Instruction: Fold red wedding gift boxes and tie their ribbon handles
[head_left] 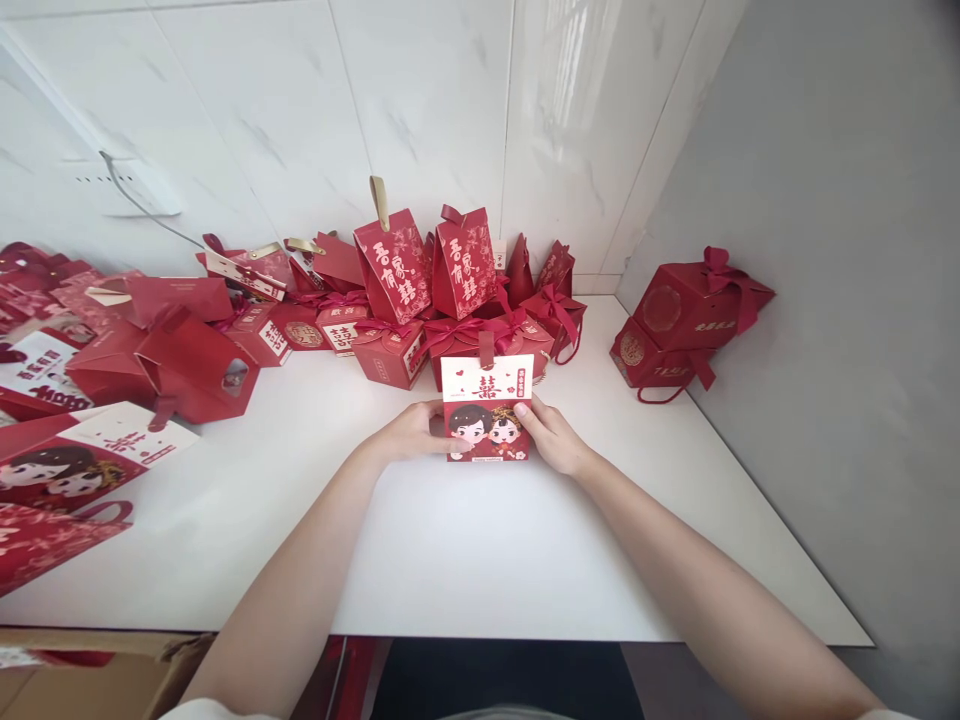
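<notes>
Between my two hands stands a red and white wedding gift box, upright on the white table, with a cartoon couple on its front and a red ribbon loop at its top. My left hand is closed on its left side, thumb across the lower front. On the other side my right hand grips the edge, thumb on the front near the printed figures; the fingers behind the box are hidden. Just behind it are red boxes with ribbon bows, and two taller boxes with gold lettering stand on top of the row.
Many red gift boxes crowd the table's left side. Two boxes are stacked at right by the grey panel. A tiled wall closes the back. Below the front left edge is an open cardboard box.
</notes>
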